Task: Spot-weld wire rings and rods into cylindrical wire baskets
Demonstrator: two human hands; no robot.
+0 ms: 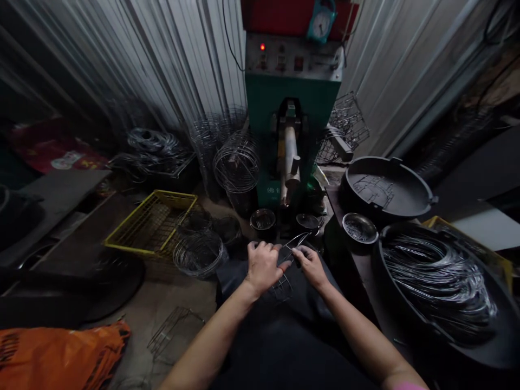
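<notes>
In the head view, my left hand (265, 268) is closed on a wire frame (281, 288), part of which hangs below my fingers over the dark apron (280, 346). Close by on its right, my right hand (311, 264) pinches thin bent metal wire (299, 238) that reaches up and to the right. Whether this wire is joined to the frame I cannot tell. Just beyond my hands stands a green machine (260, 119) with a thick metal arm (291, 157) pointing toward me. Two small round dishes, a left one (262, 220) and a right one (307, 221), sit beneath the arm.
At right, a black pan (504, 325) holds many curved wires (442, 281). Behind it are a bowl of small metal pieces (359, 228) and another black pan (406, 189). On the left are wire baskets (200, 254), a yellow crate (134, 250) and an orange cloth (60, 355).
</notes>
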